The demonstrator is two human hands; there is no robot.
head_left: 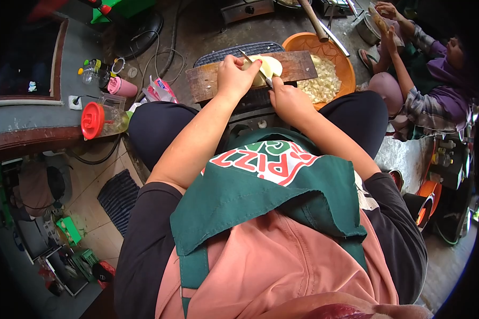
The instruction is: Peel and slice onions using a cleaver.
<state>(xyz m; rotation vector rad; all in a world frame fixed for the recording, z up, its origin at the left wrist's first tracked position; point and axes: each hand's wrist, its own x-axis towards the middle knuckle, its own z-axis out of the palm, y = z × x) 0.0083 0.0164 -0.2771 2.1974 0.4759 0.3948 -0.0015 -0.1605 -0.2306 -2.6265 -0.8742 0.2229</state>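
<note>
A wooden cutting board lies across in front of my knees, over a dark woven tray. On it sits a pale, peeled vegetable with smooth cut faces; its exact kind is unclear. My left hand is closed on the vegetable's left side, thumb along its near face. In my right hand is the handle of a knife, whose blade slants up and left across the vegetable. Behind the board's right end, an orange basket holds many pale diced pieces.
At the right, another person sits holding a brownish, long thing. A wooden handle reaches over the basket's far rim. On the left stand a red-lidded container, a pink tumbler and bottles. A pink-and-white packet lies beside my left knee.
</note>
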